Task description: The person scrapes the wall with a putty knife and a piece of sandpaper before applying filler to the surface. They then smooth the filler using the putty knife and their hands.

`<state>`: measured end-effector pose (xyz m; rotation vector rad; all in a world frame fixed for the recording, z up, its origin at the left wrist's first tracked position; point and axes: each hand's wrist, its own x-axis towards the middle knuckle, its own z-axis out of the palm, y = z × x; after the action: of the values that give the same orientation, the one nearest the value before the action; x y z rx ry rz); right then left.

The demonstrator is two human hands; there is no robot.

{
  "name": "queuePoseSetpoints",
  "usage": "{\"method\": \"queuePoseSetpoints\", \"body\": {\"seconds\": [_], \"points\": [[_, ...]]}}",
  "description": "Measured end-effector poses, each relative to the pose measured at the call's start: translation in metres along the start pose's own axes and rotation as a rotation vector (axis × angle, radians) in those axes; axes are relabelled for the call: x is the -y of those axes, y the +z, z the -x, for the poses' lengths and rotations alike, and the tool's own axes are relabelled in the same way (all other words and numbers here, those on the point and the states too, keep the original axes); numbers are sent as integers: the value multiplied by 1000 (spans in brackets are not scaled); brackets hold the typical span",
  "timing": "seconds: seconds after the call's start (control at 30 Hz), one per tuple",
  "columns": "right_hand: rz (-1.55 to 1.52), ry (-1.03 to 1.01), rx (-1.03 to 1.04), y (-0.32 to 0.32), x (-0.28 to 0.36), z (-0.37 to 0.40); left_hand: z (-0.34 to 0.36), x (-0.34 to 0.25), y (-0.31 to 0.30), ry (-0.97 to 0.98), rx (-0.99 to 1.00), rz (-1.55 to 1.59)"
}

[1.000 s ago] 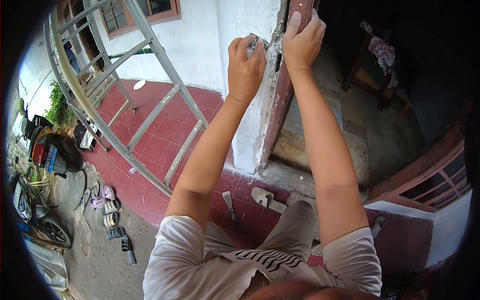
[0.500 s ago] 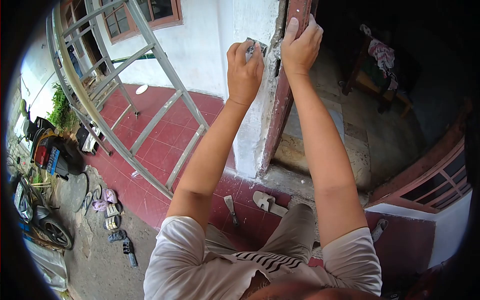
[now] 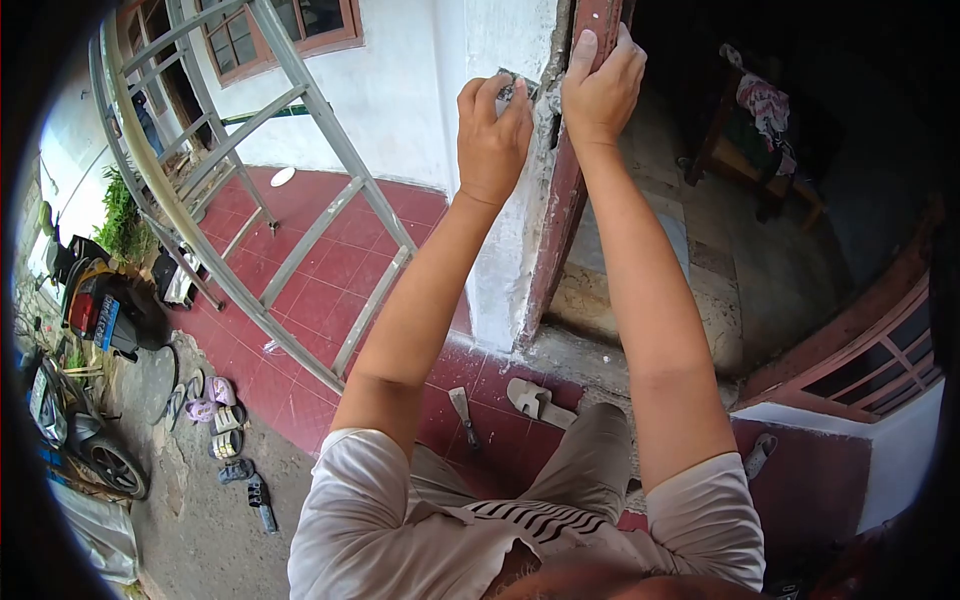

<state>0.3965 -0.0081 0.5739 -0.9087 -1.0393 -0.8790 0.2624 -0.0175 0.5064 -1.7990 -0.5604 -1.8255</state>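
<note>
Edged doorward, the left hand (image 3: 493, 140) grips a mostly hidden grey piece (image 3: 507, 91); the right hand (image 3: 606, 92) clasps the doorframe (image 3: 597, 18).

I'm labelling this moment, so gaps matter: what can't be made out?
In the head view:
- Full shape of the gray piece: covered by the left hand.
- Top of the door frame: cut off by the upper edge.
- Top of the ladder: likewise.
</note>
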Motion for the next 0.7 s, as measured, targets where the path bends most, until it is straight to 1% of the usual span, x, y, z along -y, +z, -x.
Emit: {"method": "queuePoseSetpoints", "body": {"seconds": [0.1,0.17,0.27,0.47,0.57,0.7], "points": [[7,2,-10,-1,0,2,37,-5,-6,-32,48,-9],[7,-4,-10,-1,0,0,60,-12,-8,-88,87,14],[-8,3,1,-1,1,0,53,-13,-4,-107,71,21],[2,13,1,-2,1,-1,-10,-2,6,-41,-14,-5],[0,13,-1,-1,0,0,-45,5,11,39,-72,-29],[-12,19,-2,-1,0,-1,-81,11,17,98,-108,-23]]}}
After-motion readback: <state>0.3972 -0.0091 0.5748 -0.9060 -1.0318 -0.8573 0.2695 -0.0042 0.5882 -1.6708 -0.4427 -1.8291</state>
